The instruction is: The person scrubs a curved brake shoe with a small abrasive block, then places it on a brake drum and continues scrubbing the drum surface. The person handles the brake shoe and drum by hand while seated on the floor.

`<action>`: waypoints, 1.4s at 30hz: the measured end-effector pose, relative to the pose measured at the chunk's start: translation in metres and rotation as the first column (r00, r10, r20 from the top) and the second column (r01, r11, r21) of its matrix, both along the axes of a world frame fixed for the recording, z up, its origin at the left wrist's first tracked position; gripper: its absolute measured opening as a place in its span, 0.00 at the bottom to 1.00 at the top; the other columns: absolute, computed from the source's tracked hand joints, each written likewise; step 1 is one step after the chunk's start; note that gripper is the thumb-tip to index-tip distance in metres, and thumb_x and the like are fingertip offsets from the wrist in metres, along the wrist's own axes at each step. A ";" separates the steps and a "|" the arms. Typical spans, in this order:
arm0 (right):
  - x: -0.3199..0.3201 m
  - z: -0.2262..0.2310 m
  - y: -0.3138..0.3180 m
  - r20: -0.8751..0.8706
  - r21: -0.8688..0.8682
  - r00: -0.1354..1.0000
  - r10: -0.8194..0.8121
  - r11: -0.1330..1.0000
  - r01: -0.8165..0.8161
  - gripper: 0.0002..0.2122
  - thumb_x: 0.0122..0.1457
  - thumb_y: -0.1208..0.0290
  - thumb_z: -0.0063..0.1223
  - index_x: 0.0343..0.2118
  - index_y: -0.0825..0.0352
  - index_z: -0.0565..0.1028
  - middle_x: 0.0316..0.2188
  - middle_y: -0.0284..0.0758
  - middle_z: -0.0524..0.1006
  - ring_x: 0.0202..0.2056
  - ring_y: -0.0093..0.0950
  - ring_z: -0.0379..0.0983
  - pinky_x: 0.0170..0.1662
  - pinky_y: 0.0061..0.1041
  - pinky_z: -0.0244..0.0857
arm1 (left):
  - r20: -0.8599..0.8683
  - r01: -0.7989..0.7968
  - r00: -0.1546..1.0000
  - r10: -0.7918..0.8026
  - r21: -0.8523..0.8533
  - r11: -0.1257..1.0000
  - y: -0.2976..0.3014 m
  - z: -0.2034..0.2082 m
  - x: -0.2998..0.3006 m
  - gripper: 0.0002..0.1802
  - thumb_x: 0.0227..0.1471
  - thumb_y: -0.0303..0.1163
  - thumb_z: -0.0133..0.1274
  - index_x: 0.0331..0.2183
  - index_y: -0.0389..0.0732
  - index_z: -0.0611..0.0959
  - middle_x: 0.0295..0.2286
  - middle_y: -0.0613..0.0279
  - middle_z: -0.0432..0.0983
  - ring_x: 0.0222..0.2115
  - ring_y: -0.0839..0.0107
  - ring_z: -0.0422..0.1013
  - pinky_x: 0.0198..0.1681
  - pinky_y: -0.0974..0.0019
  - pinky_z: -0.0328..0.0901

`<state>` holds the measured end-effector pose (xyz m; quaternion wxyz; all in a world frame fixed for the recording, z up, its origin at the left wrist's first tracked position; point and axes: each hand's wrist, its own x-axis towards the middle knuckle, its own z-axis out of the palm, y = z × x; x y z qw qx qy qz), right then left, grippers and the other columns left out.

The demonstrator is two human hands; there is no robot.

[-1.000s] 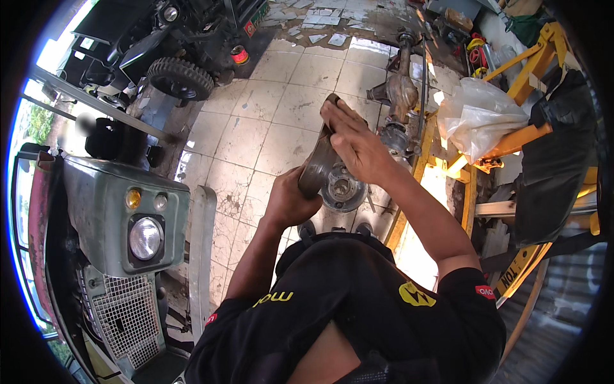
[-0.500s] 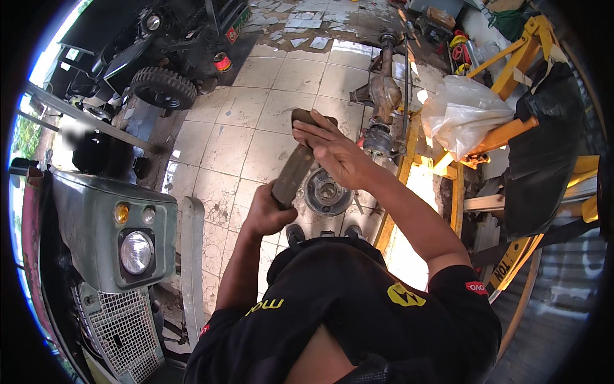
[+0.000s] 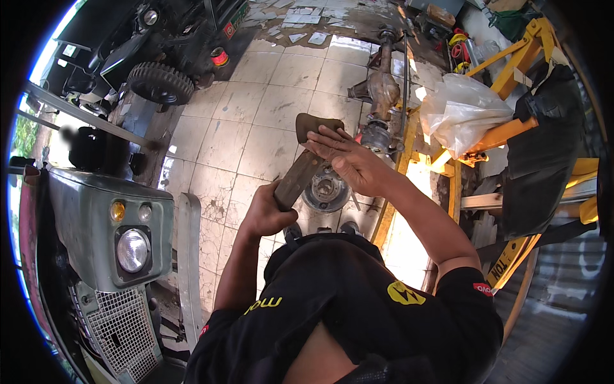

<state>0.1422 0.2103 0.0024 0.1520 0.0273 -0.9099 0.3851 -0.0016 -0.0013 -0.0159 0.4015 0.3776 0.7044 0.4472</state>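
Observation:
My left hand (image 3: 272, 214) is wrapped round the near end of a long, flat grey-brown bar (image 3: 295, 184), which slants up and away to the right. At its far end is a brown, rounded flat piece (image 3: 308, 128). Whether this piece is joined to the bar or separate, I cannot tell. My right hand (image 3: 355, 163) lies across the brown piece and the bar's far end with its fingers stretched out flat; its palm side is hidden. Below the hands a round metal hub (image 3: 325, 192) rests on the floor near my feet, partly covered by them.
A rusty axle (image 3: 384, 93) lies ahead on the tiled floor (image 3: 249, 115). To the right stand yellow metal frames (image 3: 454, 192) with a clear plastic bag (image 3: 457, 115). A green vehicle front (image 3: 109, 224) is close on my left; a tyre (image 3: 160, 83) and red can (image 3: 219, 57) are farther off.
My right hand has moved a little right and nearer, and the brown piece has shifted with it and shows more. My left hand keeps its grip on the bar.

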 end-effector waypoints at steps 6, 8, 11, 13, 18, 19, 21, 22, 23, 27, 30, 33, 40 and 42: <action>-0.005 0.001 -0.002 0.002 -0.051 0.999 -0.035 0.998 0.035 0.28 0.70 0.50 0.25 0.59 0.66 0.68 0.63 0.39 0.63 0.67 0.39 0.49 0.69 0.40 0.40 | -0.014 -0.027 1.000 0.027 0.003 1.000 0.002 -0.001 0.004 0.20 0.32 0.23 0.57 0.34 0.29 0.76 0.21 0.67 0.71 0.20 0.80 0.67 0.23 0.71 0.64; -0.002 -0.003 -0.001 0.001 -0.057 0.999 -0.041 0.998 0.041 0.28 0.70 0.50 0.25 0.59 0.66 0.67 0.63 0.40 0.63 0.67 0.39 0.50 0.68 0.39 0.43 | -0.016 -0.052 0.999 0.052 0.005 0.999 0.002 0.003 0.004 0.22 0.32 0.25 0.57 0.35 0.28 0.76 0.20 0.65 0.71 0.21 0.79 0.67 0.24 0.70 0.65; -0.003 -0.003 -0.002 -0.019 -0.038 0.997 -0.075 0.996 0.074 0.26 0.70 0.52 0.28 0.59 0.66 0.67 0.62 0.42 0.64 0.65 0.39 0.54 0.66 0.35 0.49 | -0.034 -0.055 0.998 0.053 -0.031 0.998 0.006 0.007 0.006 0.23 0.32 0.27 0.57 0.36 0.28 0.77 0.20 0.63 0.71 0.21 0.77 0.66 0.26 0.68 0.65; -0.011 0.002 -0.005 -0.040 -0.072 0.992 -0.116 0.991 0.113 0.23 0.69 0.54 0.35 0.58 0.66 0.69 0.60 0.44 0.67 0.63 0.40 0.59 0.64 0.34 0.54 | -0.069 -0.055 0.996 0.055 -0.005 0.998 0.007 0.003 0.006 0.22 0.32 0.24 0.58 0.35 0.28 0.77 0.21 0.65 0.72 0.21 0.79 0.67 0.24 0.70 0.65; -0.024 0.013 -0.001 0.115 -0.361 0.964 -0.241 0.894 0.267 0.19 0.62 0.62 0.55 0.52 0.68 0.74 0.46 0.40 0.78 0.45 0.29 0.75 0.49 0.28 0.67 | -0.306 0.008 0.952 0.001 0.029 1.000 0.009 0.004 0.008 0.21 0.32 0.28 0.58 0.34 0.30 0.78 0.21 0.55 0.75 0.22 0.69 0.71 0.29 0.64 0.68; -0.028 0.014 0.000 0.144 -0.457 0.959 -0.245 0.843 0.284 0.19 0.60 0.63 0.58 0.50 0.69 0.75 0.42 0.40 0.80 0.40 0.27 0.77 0.46 0.27 0.69 | -0.367 0.027 0.930 -0.007 0.048 0.998 0.009 0.003 0.008 0.21 0.31 0.29 0.58 0.34 0.30 0.78 0.21 0.53 0.75 0.22 0.67 0.71 0.30 0.63 0.68; -0.031 0.013 0.008 0.160 -0.422 0.907 -0.389 0.804 0.419 0.14 0.59 0.66 0.57 0.44 0.70 0.78 0.34 0.37 0.81 0.37 0.21 0.76 0.43 0.22 0.69 | -0.283 0.004 0.959 -0.005 -0.002 1.000 0.007 0.009 0.011 0.22 0.31 0.29 0.58 0.34 0.30 0.78 0.22 0.52 0.75 0.23 0.63 0.72 0.31 0.62 0.68; -0.032 0.013 0.008 0.138 -0.421 0.873 -0.467 0.771 0.479 0.13 0.59 0.67 0.57 0.42 0.71 0.79 0.33 0.37 0.82 0.37 0.21 0.76 0.42 0.22 0.69 | -0.239 -0.009 0.971 0.001 -0.030 0.999 0.005 0.010 0.011 0.22 0.30 0.30 0.58 0.34 0.30 0.78 0.22 0.51 0.75 0.24 0.61 0.73 0.32 0.62 0.68; -0.033 0.014 0.009 0.116 -0.420 0.832 -0.543 0.732 0.536 0.12 0.59 0.67 0.57 0.41 0.71 0.79 0.32 0.36 0.82 0.37 0.21 0.76 0.42 0.21 0.69 | -0.246 -0.020 0.969 0.012 -0.028 0.999 0.002 0.008 0.008 0.22 0.30 0.30 0.58 0.34 0.30 0.78 0.22 0.50 0.75 0.24 0.61 0.73 0.32 0.61 0.68; -0.019 0.005 -0.010 -0.081 -0.279 0.923 -0.376 0.898 0.341 0.11 0.58 0.70 0.56 0.41 0.68 0.79 0.43 0.40 0.80 0.37 0.29 0.78 0.42 0.27 0.70 | -0.271 -0.034 0.962 0.021 -0.041 0.999 -0.006 -0.004 -0.004 0.26 0.30 0.29 0.58 0.38 0.30 0.79 0.24 0.47 0.77 0.25 0.59 0.75 0.33 0.61 0.69; -0.020 -0.001 -0.021 -0.001 0.246 0.969 -0.245 0.940 0.238 0.24 0.51 0.73 0.57 0.54 0.58 0.71 0.57 0.32 0.69 0.55 0.33 0.65 0.55 0.35 0.59 | -0.133 -0.053 0.990 0.047 -0.045 0.998 -0.012 -0.010 -0.014 0.28 0.29 0.29 0.58 0.40 0.29 0.79 0.22 0.49 0.77 0.24 0.63 0.74 0.32 0.62 0.69; -0.028 -0.015 -0.020 0.058 0.445 0.985 -0.164 0.887 0.121 0.37 0.48 0.77 0.56 0.64 0.52 0.61 0.66 0.27 0.59 0.65 0.32 0.54 0.62 0.41 0.49 | 0.012 -0.032 0.999 0.032 -0.045 0.998 -0.022 -0.016 -0.024 0.29 0.28 0.28 0.59 0.40 0.27 0.78 0.20 0.55 0.74 0.23 0.72 0.71 0.29 0.68 0.68; -0.039 -0.069 -0.026 0.078 0.277 0.973 -0.216 0.942 0.188 0.33 0.51 0.83 0.48 0.63 0.60 0.60 0.65 0.33 0.60 0.63 0.41 0.57 0.63 0.41 0.56 | 0.165 -0.004 0.986 0.033 -0.173 0.985 -0.004 -0.038 -0.040 0.28 0.31 0.24 0.57 0.41 0.27 0.76 0.23 0.67 0.70 0.23 0.80 0.66 0.26 0.71 0.64; -0.036 -0.089 -0.030 0.146 0.242 0.941 -0.304 0.934 0.264 0.34 0.51 0.85 0.46 0.64 0.60 0.59 0.65 0.35 0.59 0.63 0.43 0.57 0.64 0.41 0.56 | 0.174 0.070 0.984 -0.035 -0.205 0.976 -0.001 -0.055 -0.043 0.30 0.31 0.25 0.58 0.42 0.27 0.76 0.24 0.63 0.73 0.24 0.77 0.69 0.28 0.70 0.66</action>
